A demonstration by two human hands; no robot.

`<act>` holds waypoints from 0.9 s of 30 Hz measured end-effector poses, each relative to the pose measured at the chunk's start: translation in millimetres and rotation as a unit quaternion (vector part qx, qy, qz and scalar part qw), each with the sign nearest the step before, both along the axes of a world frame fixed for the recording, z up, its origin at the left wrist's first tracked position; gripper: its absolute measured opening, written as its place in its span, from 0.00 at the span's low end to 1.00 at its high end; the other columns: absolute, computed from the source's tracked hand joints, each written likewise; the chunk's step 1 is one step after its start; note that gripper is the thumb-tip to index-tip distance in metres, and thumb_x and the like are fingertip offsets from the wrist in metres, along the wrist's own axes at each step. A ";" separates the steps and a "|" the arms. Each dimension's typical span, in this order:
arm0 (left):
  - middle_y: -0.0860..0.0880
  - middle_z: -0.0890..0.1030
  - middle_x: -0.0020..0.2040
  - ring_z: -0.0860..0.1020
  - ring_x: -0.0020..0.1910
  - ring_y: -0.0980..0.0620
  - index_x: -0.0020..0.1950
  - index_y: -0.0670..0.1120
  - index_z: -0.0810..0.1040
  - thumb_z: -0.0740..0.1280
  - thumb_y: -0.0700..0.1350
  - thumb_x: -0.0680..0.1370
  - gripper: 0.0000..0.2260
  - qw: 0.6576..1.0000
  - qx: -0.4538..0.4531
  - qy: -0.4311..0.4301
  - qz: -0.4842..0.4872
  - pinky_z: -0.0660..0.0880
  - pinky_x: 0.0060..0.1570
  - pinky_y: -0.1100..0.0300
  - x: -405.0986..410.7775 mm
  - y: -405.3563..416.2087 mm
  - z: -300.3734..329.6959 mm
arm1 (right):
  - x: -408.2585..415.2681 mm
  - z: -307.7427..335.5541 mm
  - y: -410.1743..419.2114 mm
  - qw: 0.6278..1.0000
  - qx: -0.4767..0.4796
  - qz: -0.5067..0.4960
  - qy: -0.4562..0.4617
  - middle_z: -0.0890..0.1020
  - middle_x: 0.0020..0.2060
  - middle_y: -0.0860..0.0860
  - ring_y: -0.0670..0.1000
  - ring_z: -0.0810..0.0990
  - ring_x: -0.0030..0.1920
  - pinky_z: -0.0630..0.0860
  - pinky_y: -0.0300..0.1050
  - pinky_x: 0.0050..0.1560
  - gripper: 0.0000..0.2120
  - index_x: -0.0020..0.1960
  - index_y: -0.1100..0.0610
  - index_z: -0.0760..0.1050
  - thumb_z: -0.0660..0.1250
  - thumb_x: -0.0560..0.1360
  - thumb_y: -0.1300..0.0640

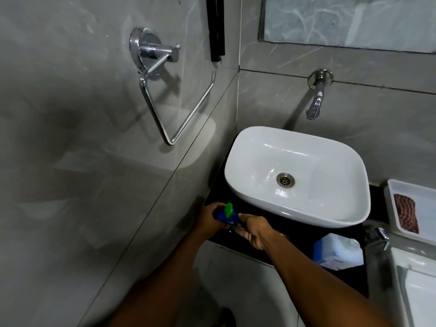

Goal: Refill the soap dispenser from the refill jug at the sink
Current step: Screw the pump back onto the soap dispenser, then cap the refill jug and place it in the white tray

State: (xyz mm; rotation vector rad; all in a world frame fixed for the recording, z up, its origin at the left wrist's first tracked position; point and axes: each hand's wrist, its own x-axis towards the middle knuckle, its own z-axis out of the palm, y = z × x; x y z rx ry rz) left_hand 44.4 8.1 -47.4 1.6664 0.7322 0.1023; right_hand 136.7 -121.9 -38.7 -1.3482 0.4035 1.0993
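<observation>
A blue soap dispenser (pixel 227 217) with a green pump top stands on the black counter (pixel 295 234), just left of the white sink basin (pixel 330 208). My left hand (pixel 208 219) grips the dispenser from the left side. My right hand (pixel 253 230) holds it from the right, fingers curled round its lower body, which they mostly hide. The refill jug (pixel 338 252), translucent white with a blue label, stands on the counter's front right part, apart from both hands.
A chrome wall tap (pixel 315 109) hangs over the basin. A chrome towel ring (pixel 169 100) juts from the left wall. A white tray (pixel 405 208) with a reddish item lies right of the sink. A toilet cistern (pixel 417 291) sits at the lower right.
</observation>
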 end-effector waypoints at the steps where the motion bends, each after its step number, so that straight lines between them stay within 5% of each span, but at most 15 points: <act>1: 0.34 0.82 0.57 0.80 0.53 0.45 0.61 0.35 0.78 0.75 0.21 0.65 0.26 1.000 0.000 -0.003 0.004 0.78 0.49 0.55 0.0 0.2 -0.1 | 0.6 -1.3 0.0 1.000 0.000 0.000 0.000 0.83 0.45 0.57 0.53 0.83 0.43 0.82 0.43 0.33 0.09 0.57 0.63 0.78 0.63 0.80 0.61; 9: 0.44 0.74 0.64 0.74 0.62 0.45 0.73 0.35 0.66 0.74 0.19 0.64 0.40 0.995 -0.051 0.008 0.079 0.76 0.56 0.49 -20.6 -16.6 -16.2 | -12.9 -4.4 -71.9 0.997 -0.028 0.065 -0.009 0.81 0.41 0.59 0.56 0.83 0.41 0.83 0.45 0.38 0.08 0.54 0.61 0.78 0.70 0.76 0.60; 13: 0.36 0.80 0.57 0.80 0.57 0.35 0.66 0.35 0.74 0.77 0.27 0.67 0.29 0.968 0.098 0.088 0.211 0.77 0.60 0.40 -55.6 -77.3 -45.2 | -33.1 -15.2 -178.9 0.983 -0.125 0.129 -0.041 0.84 0.39 0.57 0.53 0.82 0.35 0.82 0.43 0.33 0.11 0.53 0.64 0.80 0.75 0.71 0.65; 15: 0.36 0.80 0.56 0.80 0.56 0.35 0.65 0.37 0.75 0.79 0.28 0.66 0.29 0.978 0.090 0.088 0.166 0.77 0.59 0.42 -60.6 -128.8 -50.6 | -34.0 -19.5 -234.4 0.975 -0.191 0.100 -0.053 0.84 0.36 0.58 0.52 0.82 0.32 0.80 0.43 0.30 0.08 0.49 0.66 0.82 0.75 0.70 0.68; 18: 0.44 0.81 0.57 0.80 0.55 0.54 0.64 0.46 0.75 0.82 0.32 0.65 0.31 0.998 0.053 -0.002 0.025 0.78 0.58 0.58 -35.5 -193.2 -39.7 | -14.4 -19.1 -297.5 0.950 -0.275 0.008 -0.147 0.82 0.33 0.61 0.55 0.79 0.29 0.78 0.43 0.29 0.08 0.48 0.68 0.80 0.70 0.70 0.73; 21: 0.45 0.76 0.65 0.77 0.64 0.54 0.68 0.44 0.73 0.82 0.38 0.64 0.35 0.984 0.079 -0.089 -0.132 0.73 0.67 0.59 18.7 -228.6 -18.3 | 22.5 -9.9 -323.8 0.911 -0.301 -0.039 -0.279 0.81 0.38 0.60 0.55 0.78 0.41 0.77 0.36 0.35 0.13 0.54 0.70 0.77 0.70 0.69 0.76; 23: 0.44 0.72 0.71 0.74 0.69 0.51 0.73 0.41 0.70 0.83 0.42 0.63 0.41 0.968 0.117 -0.101 -0.199 0.70 0.71 0.58 52.5 -235.9 -5.6 | 47.4 -5.3 -322.7 0.872 -0.328 0.026 -0.363 0.83 0.46 0.59 0.52 0.79 0.48 0.74 0.31 0.43 0.19 0.58 0.67 0.78 0.73 0.68 0.73; 27: 0.46 0.71 0.74 0.70 0.72 0.53 0.77 0.43 0.66 0.82 0.42 0.65 0.43 0.948 0.146 -0.085 -0.271 0.67 0.72 0.60 91.1 -238.9 5.7 | 84.4 -5.9 -315.6 0.808 -0.361 0.224 -0.409 0.79 0.62 0.60 0.59 0.79 0.61 0.74 0.47 0.63 0.28 0.67 0.57 0.75 0.75 0.68 0.64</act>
